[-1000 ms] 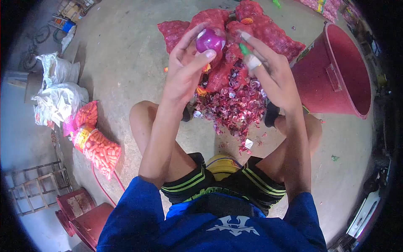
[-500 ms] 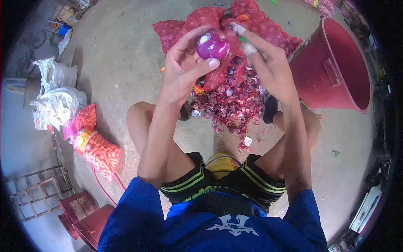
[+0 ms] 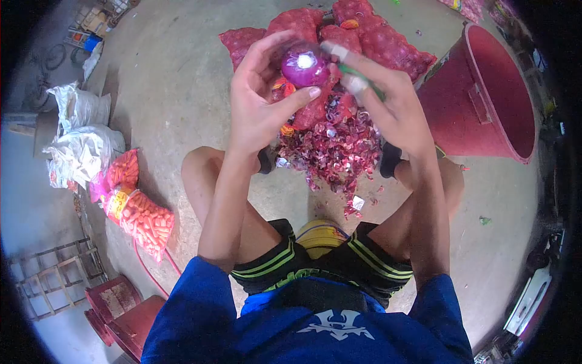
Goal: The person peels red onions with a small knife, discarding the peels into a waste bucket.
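A shiny purple onion [image 3: 303, 65] rests in my left hand [image 3: 260, 103], thumb below it and fingers curled round its far side. A pale cut end on the onion faces me. Just right of the onion, my right hand [image 3: 391, 100] grips a green-handled tool [image 3: 362, 76], its thumb and a finger wrapped in white at the tips. Motion blurs the tool's working end. Below both hands, a heap of onion skins [image 3: 339, 151] lies on the floor between my feet.
Red net sacks of onions [image 3: 388, 45] lie beyond my hands. A large red tub [image 3: 479, 97] stands at the right. To the left are white sacks [image 3: 88, 142] and a bag of carrots [image 3: 142, 218]. Red stools [image 3: 124, 309] are at lower left.
The onion has turned in my left hand, bringing its pale end round to the front. My right hand has shifted slightly left, towards the onion, with the green tool.
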The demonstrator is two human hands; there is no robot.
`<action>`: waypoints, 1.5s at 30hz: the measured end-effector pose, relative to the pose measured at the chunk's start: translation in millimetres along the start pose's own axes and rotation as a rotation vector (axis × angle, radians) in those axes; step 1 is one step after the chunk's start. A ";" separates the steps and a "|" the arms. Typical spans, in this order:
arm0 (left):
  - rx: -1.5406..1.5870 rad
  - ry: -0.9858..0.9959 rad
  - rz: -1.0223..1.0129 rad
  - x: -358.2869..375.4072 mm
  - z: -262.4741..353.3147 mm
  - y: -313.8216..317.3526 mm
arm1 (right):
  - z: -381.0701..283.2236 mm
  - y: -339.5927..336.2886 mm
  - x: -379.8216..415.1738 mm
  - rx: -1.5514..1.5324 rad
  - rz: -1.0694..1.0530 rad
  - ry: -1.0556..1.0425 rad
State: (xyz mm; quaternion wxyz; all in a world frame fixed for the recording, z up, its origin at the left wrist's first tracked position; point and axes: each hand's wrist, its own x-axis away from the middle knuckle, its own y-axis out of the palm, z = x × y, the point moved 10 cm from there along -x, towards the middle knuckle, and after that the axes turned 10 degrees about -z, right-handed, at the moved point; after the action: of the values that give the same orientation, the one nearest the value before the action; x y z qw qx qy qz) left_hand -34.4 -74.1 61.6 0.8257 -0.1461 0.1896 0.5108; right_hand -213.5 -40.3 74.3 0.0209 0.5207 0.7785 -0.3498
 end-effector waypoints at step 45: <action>0.224 -0.105 0.092 3.7 -14.3 -5.2 | -1.3 3.7 2.0 -0.067 0.173 -0.034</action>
State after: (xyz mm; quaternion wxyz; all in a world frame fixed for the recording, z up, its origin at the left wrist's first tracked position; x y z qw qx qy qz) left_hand -30.5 -79.7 47.5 0.8212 -0.0171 0.2087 0.5308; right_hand -211.0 -37.2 72.6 0.0817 0.5790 0.7414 -0.3293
